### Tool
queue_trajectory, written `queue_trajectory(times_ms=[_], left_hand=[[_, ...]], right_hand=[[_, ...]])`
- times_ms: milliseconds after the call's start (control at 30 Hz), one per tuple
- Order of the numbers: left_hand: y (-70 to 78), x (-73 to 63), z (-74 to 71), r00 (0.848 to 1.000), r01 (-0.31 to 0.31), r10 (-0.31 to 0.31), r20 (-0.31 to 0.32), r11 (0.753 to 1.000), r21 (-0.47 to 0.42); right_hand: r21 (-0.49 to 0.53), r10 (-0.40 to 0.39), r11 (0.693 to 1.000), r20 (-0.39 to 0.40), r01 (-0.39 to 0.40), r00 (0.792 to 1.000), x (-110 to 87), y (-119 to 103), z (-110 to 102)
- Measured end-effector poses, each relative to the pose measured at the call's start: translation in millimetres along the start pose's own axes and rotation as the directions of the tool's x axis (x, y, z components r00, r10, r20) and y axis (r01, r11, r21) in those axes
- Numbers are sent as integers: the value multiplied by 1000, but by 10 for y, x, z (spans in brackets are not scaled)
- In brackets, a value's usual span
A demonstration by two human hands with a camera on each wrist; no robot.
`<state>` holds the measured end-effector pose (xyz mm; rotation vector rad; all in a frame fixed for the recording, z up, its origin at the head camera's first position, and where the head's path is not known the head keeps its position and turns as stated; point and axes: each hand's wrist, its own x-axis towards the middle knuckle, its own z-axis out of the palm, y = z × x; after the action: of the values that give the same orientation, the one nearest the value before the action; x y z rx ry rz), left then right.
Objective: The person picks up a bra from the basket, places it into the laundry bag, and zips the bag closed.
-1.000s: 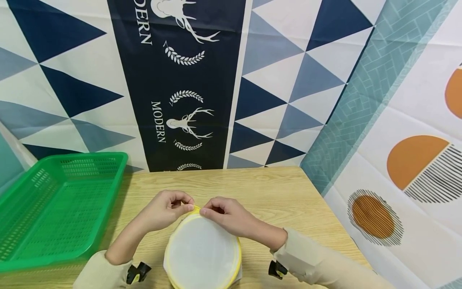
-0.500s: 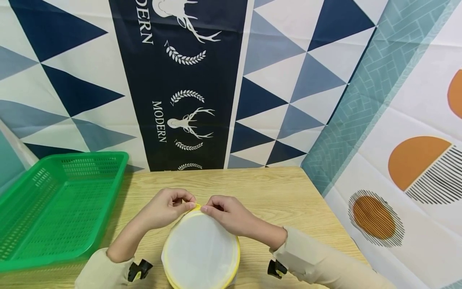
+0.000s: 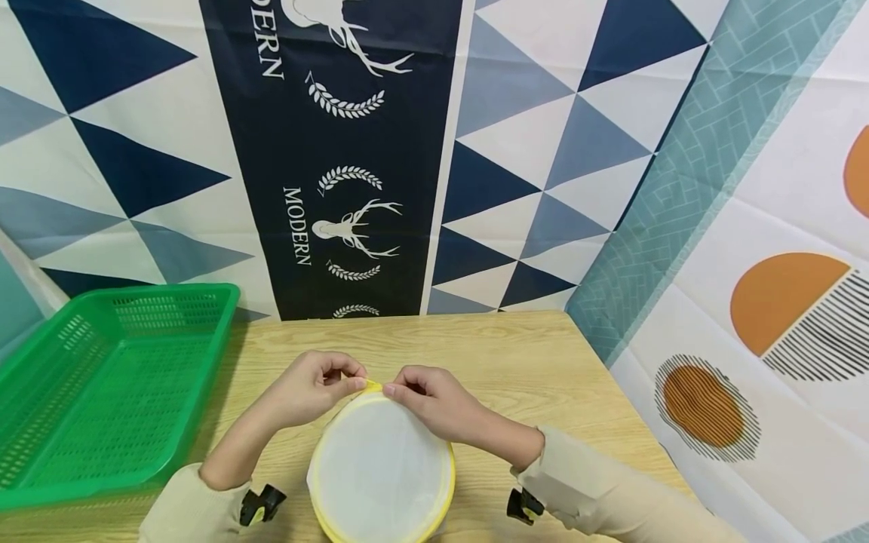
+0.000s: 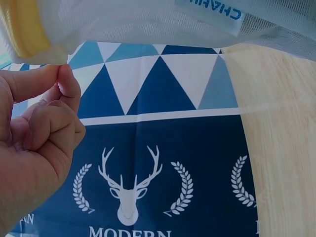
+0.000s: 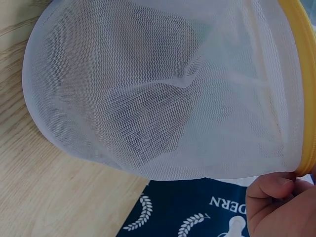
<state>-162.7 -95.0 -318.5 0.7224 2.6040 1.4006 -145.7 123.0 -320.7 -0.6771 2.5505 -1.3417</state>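
Observation:
A round white mesh bag with a yellow zipper rim stands on the wooden table near its front edge. My left hand pinches the rim's far edge between thumb and forefinger. My right hand pinches the same edge just to the right. In the left wrist view the fingertips pinch white mesh below the yellow band. The right wrist view shows the mesh bag with something dark inside, and my fingers under the yellow rim.
A green plastic basket sits on the table's left side. A patterned cloth backdrop hangs behind the table and another one to the right. Bare wood lies beyond the bag and to its right.
Both hands keep their pinch on the rim's far edge. The bag has shifted only slightly under them.

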Motion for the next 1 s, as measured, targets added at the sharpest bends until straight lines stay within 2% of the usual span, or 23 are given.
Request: queue_trajectory(times_ms=[233,500,633,833,1000], left_hand=[[-1,10,-24,1000,2,-2,8,1000,16],[-12,72,-58,998,2,-2,69,1000,-1],[13,129,-85,995,6,-6,101,1000,-2],[66,235,-129,993,7,-7,119,1000,7],[73,282,-133,993,24,-26,116,999,21]], right_hand=[[21,7,1000,-2,-7,1000,11,16,10],[155,72,985,-8,-70,997,12,1,8],[259,150,955,2,-145,989,33,6,0],[398,229,889,42,-227,972,67,-31,-61],[463,284,841,65,-282,956,75,-32,-81]])
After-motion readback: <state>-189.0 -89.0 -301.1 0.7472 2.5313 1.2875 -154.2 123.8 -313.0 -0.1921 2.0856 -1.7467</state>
